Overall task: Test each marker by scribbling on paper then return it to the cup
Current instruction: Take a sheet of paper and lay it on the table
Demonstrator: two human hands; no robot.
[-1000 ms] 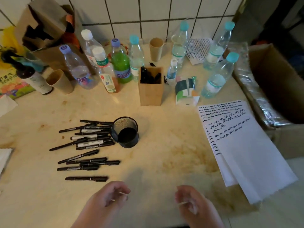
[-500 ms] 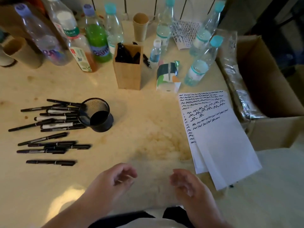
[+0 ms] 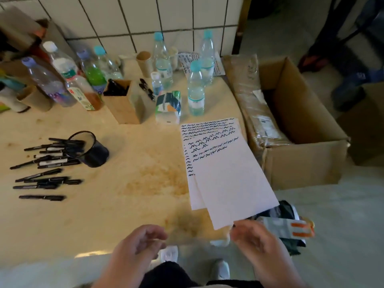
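Roughly fifteen markers [image 3: 44, 163] are seen lying loose on the surface [image 3: 128, 183] beside the tipped mesh cup [image 3: 91, 149]; scribbles fill the paper's [image 3: 224, 163] top. Both grips, left hand [image 3: 137, 249] and right hand [image 3: 256, 244], are loosely curled, grasping nothing discernible. Most testing is judged outstanding.
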